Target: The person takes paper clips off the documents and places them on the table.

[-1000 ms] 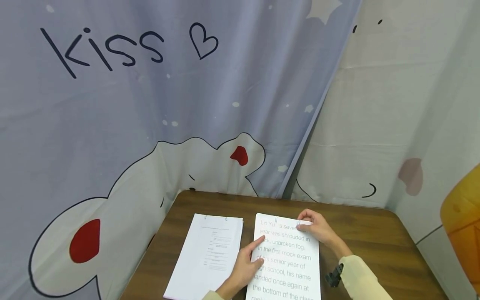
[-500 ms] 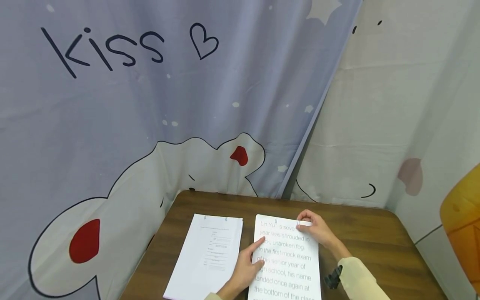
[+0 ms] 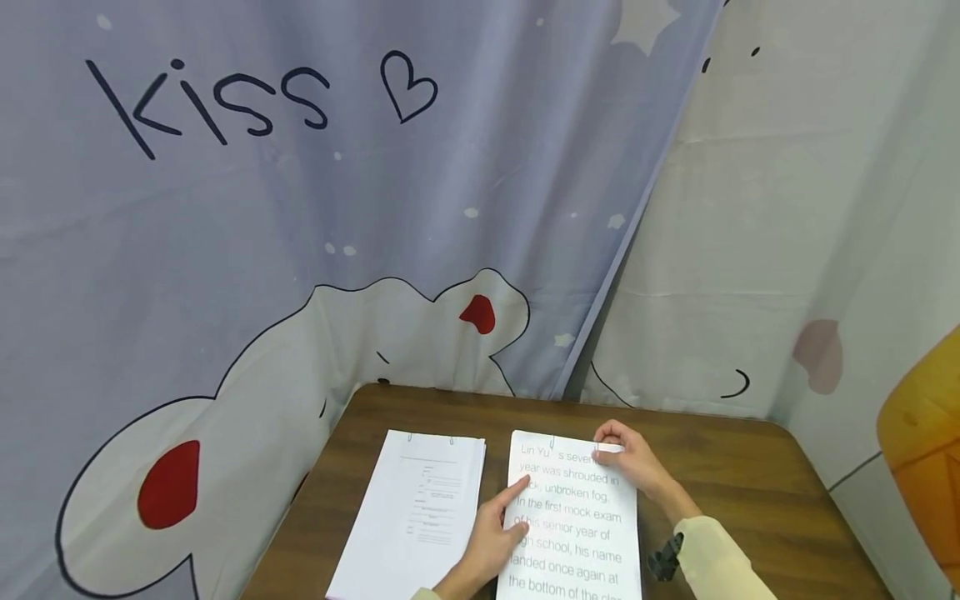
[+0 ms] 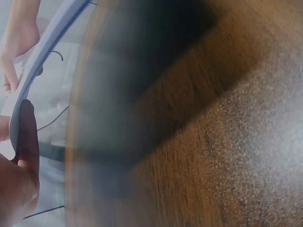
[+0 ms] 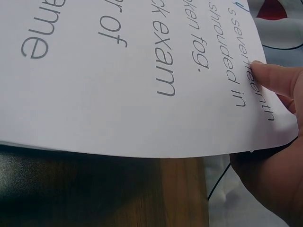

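Observation:
A stack of printed sheets (image 3: 570, 517) in large type is held up between both hands. My left hand (image 3: 487, 542) grips its left edge, thumb and index finger over the printed face. The left wrist view shows the stack edge-on (image 4: 46, 52), slightly curved, with fingers (image 4: 29, 127) behind it. At the upper right corner my right hand (image 3: 639, 462) pinches the stack, thumb (image 5: 274, 78) on the text and the other fingers partly hidden behind. A paper clip (image 3: 552, 442) sits on the top edge; another lies right by the right thumb.
Left of the held sheets, a second clipped stack of papers (image 3: 390, 533) with small print lies on the brown wooden table (image 3: 720, 467). Printed curtains (image 3: 300, 208) hang behind the table. A dark device (image 3: 664, 557) is strapped at the right wrist.
Both hands keep their hold on the sheets. The stack's lower part has shifted very slightly right; the second stack lies as before.

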